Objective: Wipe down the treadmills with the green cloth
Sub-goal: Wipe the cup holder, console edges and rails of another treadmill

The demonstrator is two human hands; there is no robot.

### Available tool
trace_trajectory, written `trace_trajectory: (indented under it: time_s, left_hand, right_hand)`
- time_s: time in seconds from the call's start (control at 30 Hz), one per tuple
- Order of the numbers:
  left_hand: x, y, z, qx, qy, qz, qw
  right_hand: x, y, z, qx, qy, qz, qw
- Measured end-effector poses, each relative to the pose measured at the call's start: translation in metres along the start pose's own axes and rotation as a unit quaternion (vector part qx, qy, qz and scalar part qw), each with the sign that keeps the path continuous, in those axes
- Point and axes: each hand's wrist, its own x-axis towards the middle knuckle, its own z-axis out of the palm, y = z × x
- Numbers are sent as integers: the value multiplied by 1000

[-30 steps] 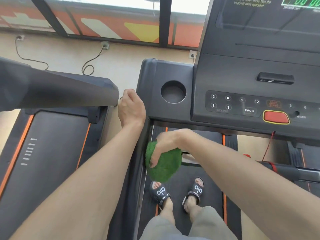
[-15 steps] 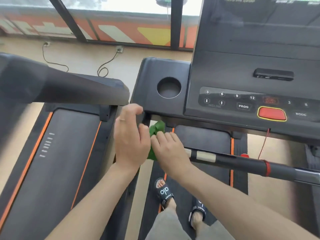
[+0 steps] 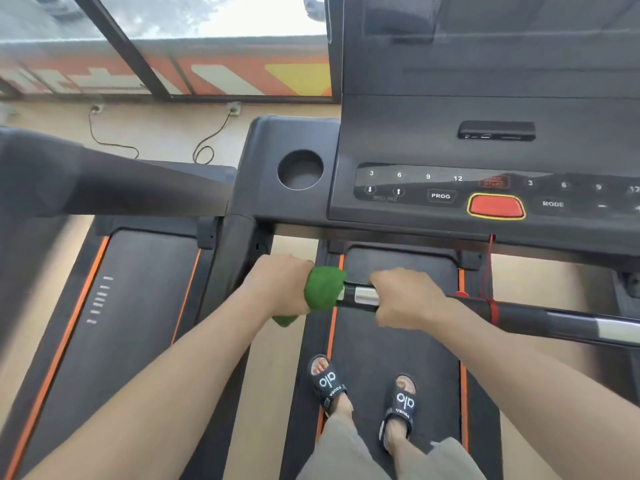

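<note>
At the left end of the treadmill's handlebar (image 3: pixel 519 315), the green cloth (image 3: pixel 323 293) is wrapped around the bar and gripped by the left hand (image 3: pixel 278 285). Just beside it, the bar is clasped by the right hand (image 3: pixel 407 297), fingers curled.

Green cloth (image 3: pixel 323 289) fuzzy, matt; handlebar (image 3: pixel 360 295) w/ shiny metal band beside right-hand grip, rest matt black; console (image 3: pixel 485 109) smooth plastic.

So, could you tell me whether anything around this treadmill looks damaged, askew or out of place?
Nothing stands out. The left hand grips the green cloth round the handlebar, the right hand holds the bar beside it, and the console looks intact.
</note>
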Motion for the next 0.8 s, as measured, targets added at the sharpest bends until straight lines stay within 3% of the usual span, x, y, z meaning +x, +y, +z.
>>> trace_trajectory:
  time_s: [0.1, 0.2, 0.3, 0.4, 0.57, 0.67, 0.8]
  left_hand:
    - [-6, 37, 15, 15, 85, -18, 996]
    - [-9, 108, 35, -26, 165, -20, 986]
    - [3, 122, 25, -32, 197, 43, 979]
    - [-8, 59, 27, 38, 167, 83, 982]
    - [-18, -20, 24, 88, 147, 30, 985]
    - [-3, 28, 15, 74, 80, 14, 994]
    - [27, 158, -1, 30, 79, 103, 991]
  right_hand:
    - [5, -2, 2, 12, -12, -14, 1000]
    - [1, 21, -3, 39, -81, 28, 996]
    - [-18, 52, -8, -25, -107, 93, 990]
    - [-36, 63, 2, -8, -48, 89, 995]
    - [-38, 68, 10, -2, 16, 32, 999]
    - [-45, 82, 13, -27, 41, 14, 999]
    - [-55, 102, 32, -36, 86, 6, 996]
